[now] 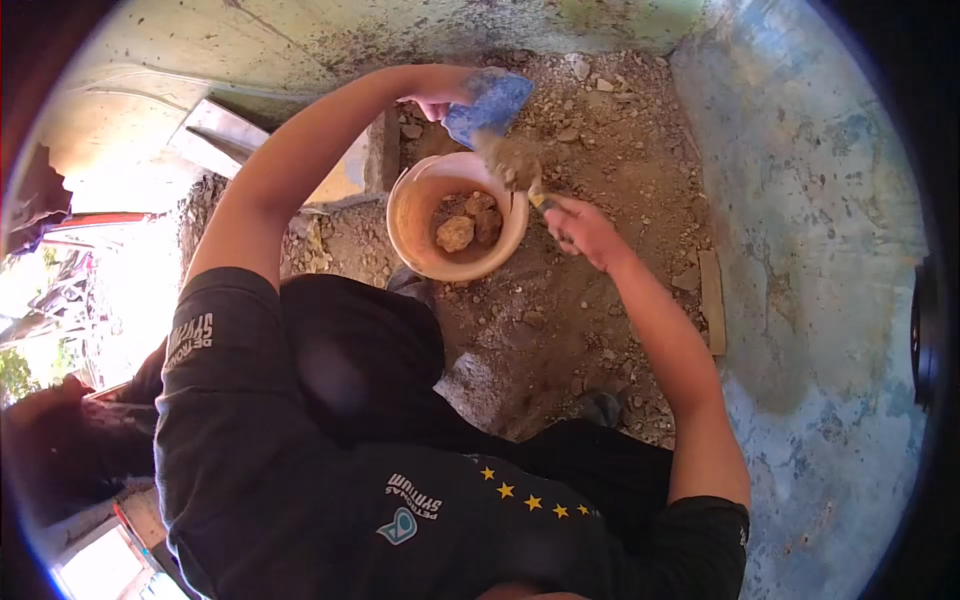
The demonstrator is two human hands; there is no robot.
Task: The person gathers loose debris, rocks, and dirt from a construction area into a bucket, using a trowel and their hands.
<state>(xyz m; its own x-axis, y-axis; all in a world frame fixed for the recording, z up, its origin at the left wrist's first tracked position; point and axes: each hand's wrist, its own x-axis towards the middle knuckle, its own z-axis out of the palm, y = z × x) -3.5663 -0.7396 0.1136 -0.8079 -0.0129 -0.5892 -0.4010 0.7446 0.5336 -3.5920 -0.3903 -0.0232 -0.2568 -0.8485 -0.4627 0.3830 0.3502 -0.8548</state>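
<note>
My left hand (437, 106) is closed on the near edge of a flat, dusty blue piece (500, 103), whose material I cannot make out. It is held just beyond the bucket's far rim. My right hand (588, 232) grips the short handle of a trowel (537, 193), its blade mostly hidden under a heap of loose dirt (513, 162). This load is at the right far rim of the pale bucket (410, 222), close to the blue piece. Inside the bucket lie some rocks (455, 234) and soil, low down.
Rubble and loose earth (610, 140) cover the ground. A blue-painted wall (810, 250) rises on the right, and another wall (420, 35) stands ahead. A narrow strip (711, 300) lies along the right wall. Boards (225, 135) lean at the left, beside a bright opening.
</note>
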